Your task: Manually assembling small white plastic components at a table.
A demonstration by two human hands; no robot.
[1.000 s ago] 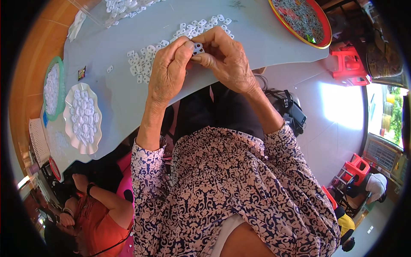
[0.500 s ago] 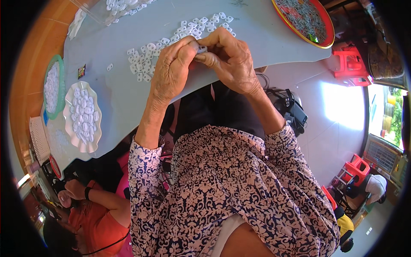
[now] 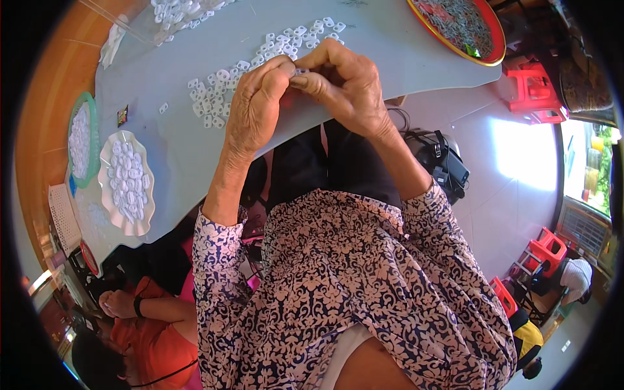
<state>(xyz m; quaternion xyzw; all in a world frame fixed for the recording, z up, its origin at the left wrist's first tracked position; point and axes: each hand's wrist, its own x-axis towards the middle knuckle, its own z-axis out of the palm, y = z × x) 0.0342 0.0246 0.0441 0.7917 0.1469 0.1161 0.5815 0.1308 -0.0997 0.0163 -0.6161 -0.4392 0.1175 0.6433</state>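
Note:
My left hand (image 3: pixel 257 104) and my right hand (image 3: pixel 350 90) meet above the table's near edge, thumbs and fingers pinched together. Between the fingertips is a small white plastic piece (image 3: pixel 301 71), mostly hidden by them. Just beyond and left of my hands lie many loose white plastic pieces (image 3: pixel 211 99) with holes, spread over the grey table (image 3: pixel 370 58). To the left, a cream dish with a wavy rim (image 3: pixel 148 207) holds a heap of white oval pieces (image 3: pixel 128 179).
A green basket (image 3: pixel 93 110) of white pieces stands at the far left. At the far right is a round red tray (image 3: pixel 500 53) of thin grey metal bits. A small dark packet (image 3: pixel 123 116) lies near the dish. A co-worker in orange (image 3: pixel 153 325) sits at the lower left.
Both hands stay pinched together, with slight finger movement; less of the white piece shows. The whole view has shifted slightly. The co-worker's hands have changed position.

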